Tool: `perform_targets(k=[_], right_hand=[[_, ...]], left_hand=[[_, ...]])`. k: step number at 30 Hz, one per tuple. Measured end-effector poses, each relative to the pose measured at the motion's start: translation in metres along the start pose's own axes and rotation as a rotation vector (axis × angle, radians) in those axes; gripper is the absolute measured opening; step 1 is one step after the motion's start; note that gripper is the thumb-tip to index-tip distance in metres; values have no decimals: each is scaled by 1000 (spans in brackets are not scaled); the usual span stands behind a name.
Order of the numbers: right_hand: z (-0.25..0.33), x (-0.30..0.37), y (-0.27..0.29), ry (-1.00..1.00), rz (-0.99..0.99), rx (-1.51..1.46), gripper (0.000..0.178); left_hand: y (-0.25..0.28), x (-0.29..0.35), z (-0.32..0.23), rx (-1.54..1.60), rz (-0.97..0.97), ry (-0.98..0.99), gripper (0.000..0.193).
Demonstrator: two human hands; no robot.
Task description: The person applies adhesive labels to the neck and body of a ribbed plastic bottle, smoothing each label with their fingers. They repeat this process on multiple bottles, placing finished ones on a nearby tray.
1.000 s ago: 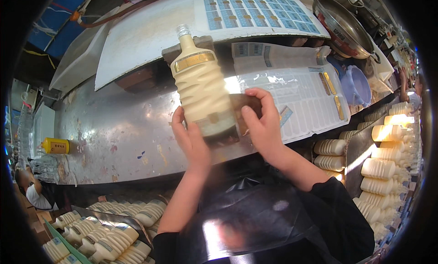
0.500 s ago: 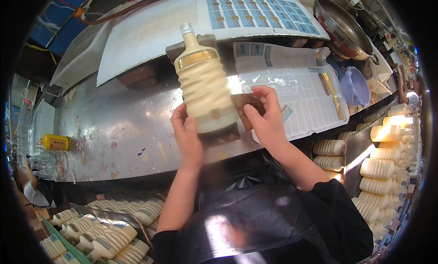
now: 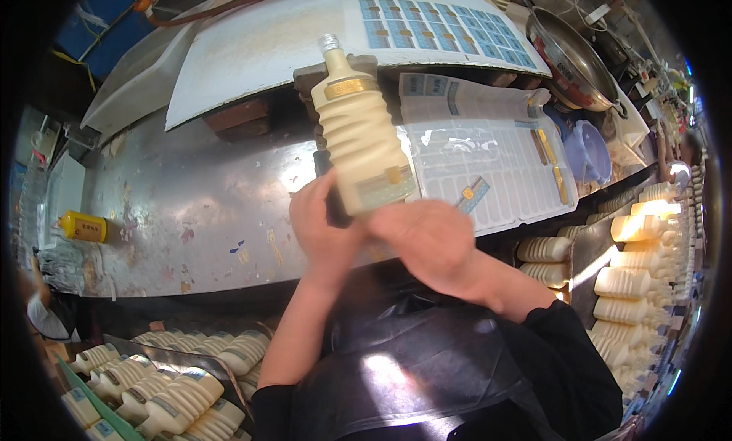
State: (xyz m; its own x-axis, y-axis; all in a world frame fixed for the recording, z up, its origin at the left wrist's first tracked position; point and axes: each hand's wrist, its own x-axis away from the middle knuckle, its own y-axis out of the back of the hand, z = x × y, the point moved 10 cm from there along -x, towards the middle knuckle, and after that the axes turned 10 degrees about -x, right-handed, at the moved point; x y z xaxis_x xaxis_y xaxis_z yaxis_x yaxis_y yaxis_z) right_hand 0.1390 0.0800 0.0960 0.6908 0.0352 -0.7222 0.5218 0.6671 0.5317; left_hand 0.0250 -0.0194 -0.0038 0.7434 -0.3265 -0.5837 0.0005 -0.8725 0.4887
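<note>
The head-worn left one of two fisheye cameras looks down at close range across the worktop toward twelve o'clock; the left forearm enters from seven, the right forearm from four.

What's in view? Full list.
Ridged bottle, gold label: 1, cream, centre
Other ridged bottles: many, cream, lower left and right
Flat board: 1, white, top
Printed labels: many, blue-gold, on board
Plastic-looking backing sheet: 1, translucent, right of bottle
Loose label: 1, blue-gold, sheet's lower left
Narrow strips: few, gold, sheet's right end
Round metal pan: 1, silver, upper right
Round bucket: 1, lilac, right
Cylindrical bottle: 1, yellow, left
Metal worktable: 1, grey, middle
Co-worker: 1+, white-topped, far left
Glossy apron: 1, black, bottom
Left grip: 1, bare, at bottle's lower left
Right grip: 1, bare, blurred, at bottle's base
</note>
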Motion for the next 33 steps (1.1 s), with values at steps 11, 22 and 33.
perform_targets(k=[11, 22, 33], right_hand=[[10, -6, 6, 58, 59, 256, 38], [-42, -27, 22, -284, 34, 161, 31], [-21, -18, 17, -71, 67, 241, 38]], left_hand=[[0, -2, -20, -93, -71, -19, 65], [-2, -4, -27, -61, -23, -7, 78], [-4, -2, -18, -39, 0, 45, 75]])
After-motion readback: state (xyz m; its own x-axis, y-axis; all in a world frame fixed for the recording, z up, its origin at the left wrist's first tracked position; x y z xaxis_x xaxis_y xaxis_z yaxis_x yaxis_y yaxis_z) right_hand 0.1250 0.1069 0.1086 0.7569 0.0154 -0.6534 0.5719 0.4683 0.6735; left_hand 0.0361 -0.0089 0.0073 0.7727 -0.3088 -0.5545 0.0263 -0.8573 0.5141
